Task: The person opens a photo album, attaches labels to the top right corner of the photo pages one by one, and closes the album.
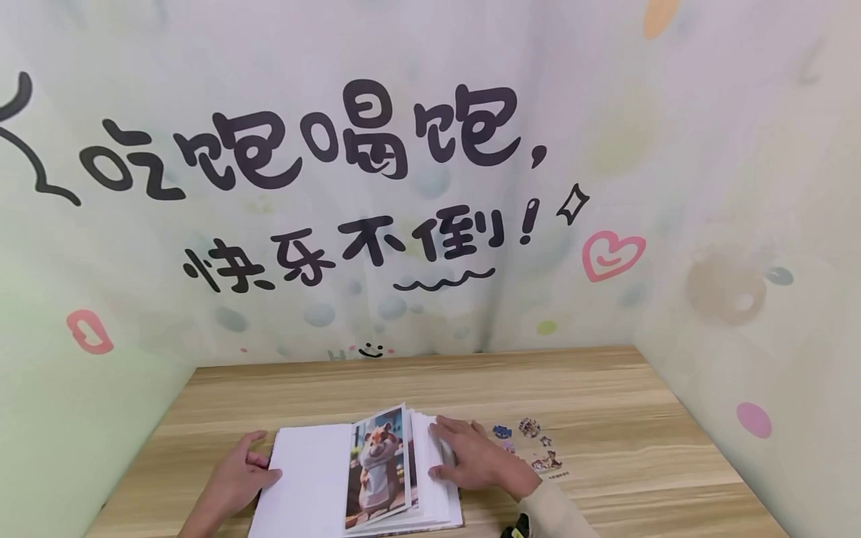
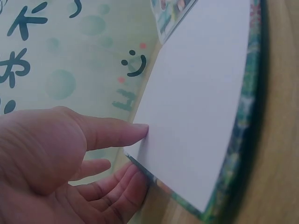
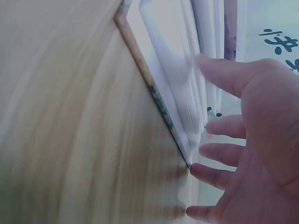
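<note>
A photo album (image 1: pixel 306 478) lies open on the table, its white inside cover to the left. A picture of a hamster in an apron (image 1: pixel 380 474) shows on a raised leaf in the middle. My left hand (image 1: pixel 235 477) holds the cover's left edge; in the left wrist view the thumb (image 2: pixel 119 132) presses on the white side, with curled fingers at the outer edge. My right hand (image 1: pixel 474 453) is at the right-hand pages, its fingers spread and nearly straight. In the right wrist view its thumb (image 3: pixel 224 72) touches or nearly touches the leaves (image 3: pixel 173 60).
Several small colourful stickers (image 1: pixel 529 427) lie on the wooden table (image 1: pixel 605 418) to the right of the album, beside my right wrist. A printed wall sheet (image 1: pixel 430 314) with black lettering rises behind the table, and pale walls stand at both sides.
</note>
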Demonstrator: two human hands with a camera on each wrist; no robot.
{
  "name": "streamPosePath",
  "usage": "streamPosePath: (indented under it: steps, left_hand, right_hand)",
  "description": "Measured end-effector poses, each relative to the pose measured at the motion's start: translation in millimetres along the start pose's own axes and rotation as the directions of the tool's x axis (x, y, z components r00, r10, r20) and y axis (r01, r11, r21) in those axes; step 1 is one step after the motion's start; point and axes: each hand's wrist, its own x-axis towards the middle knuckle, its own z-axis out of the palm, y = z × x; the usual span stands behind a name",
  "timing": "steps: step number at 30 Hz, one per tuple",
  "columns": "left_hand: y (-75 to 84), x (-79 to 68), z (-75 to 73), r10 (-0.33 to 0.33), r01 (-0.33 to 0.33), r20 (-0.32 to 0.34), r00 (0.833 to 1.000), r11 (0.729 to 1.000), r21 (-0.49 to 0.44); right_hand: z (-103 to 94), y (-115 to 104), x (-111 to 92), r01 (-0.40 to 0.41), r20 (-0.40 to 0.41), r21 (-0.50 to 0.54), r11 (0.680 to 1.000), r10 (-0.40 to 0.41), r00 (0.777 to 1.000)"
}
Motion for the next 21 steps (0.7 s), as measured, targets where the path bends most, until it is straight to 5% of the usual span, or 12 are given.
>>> streamPosePath:
  steps: [8,21]
  left_hand:
    - [-1.9,0.2,2.0,-0.002,0.002,0.004,1.0,1.0,-0.003]
    - [-1.6,0.0,2.3,0.006,-0.007,0.014,1.0,1.0,0.013]
  right_hand:
    - [-17.1,21.6,-16.9,0.062,-0.093,0.065,0.996,-0.056,0.994]
    - [-43.1,80.1,-53.8,-0.01,-0.156,0.176,0.984,0.038,0.987]
